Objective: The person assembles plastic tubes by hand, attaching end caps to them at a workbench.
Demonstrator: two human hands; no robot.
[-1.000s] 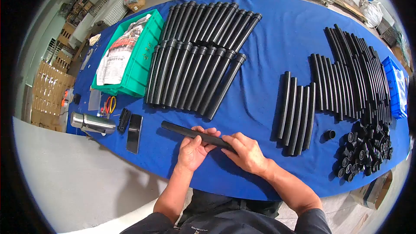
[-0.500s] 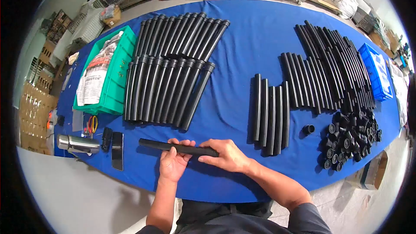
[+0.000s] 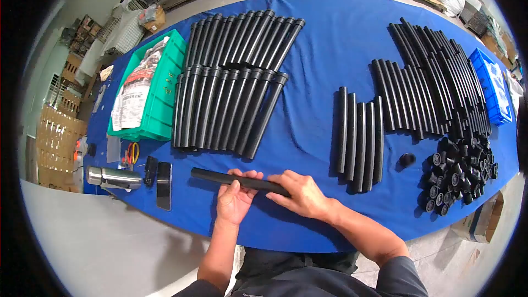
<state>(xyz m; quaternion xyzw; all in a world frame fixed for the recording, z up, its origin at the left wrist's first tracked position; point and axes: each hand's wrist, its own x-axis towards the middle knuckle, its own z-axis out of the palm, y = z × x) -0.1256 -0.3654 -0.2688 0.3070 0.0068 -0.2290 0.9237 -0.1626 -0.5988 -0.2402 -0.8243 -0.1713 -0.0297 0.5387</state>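
A black tube (image 3: 212, 175) lies nearly level across both hands, near the front edge of the blue table. My left hand (image 3: 237, 197) is wrapped round its middle, thumb on top and fingers behind. At the tube's right end my right hand (image 3: 300, 193) grips it and covers that end. Several plain black tubes (image 3: 361, 146) stand in a row right of the hands. One black cap (image 3: 407, 159) lies apart, beside a heap of black caps (image 3: 454, 173). Capped tubes (image 3: 220, 110) lie in two rows beyond my left hand.
A green crate (image 3: 159, 99) holding newspaper is at the left. Near it are a metal flask (image 3: 113, 177), a dark phone-like slab (image 3: 164, 186) and yellow-handled scissors (image 3: 132, 153). More plain tubes (image 3: 434, 82) and a blue bin (image 3: 490, 88) are at the right.
The whole view has shifted, so the table and its items appear farther right and slightly higher. Both hands keep their hold on the tube.
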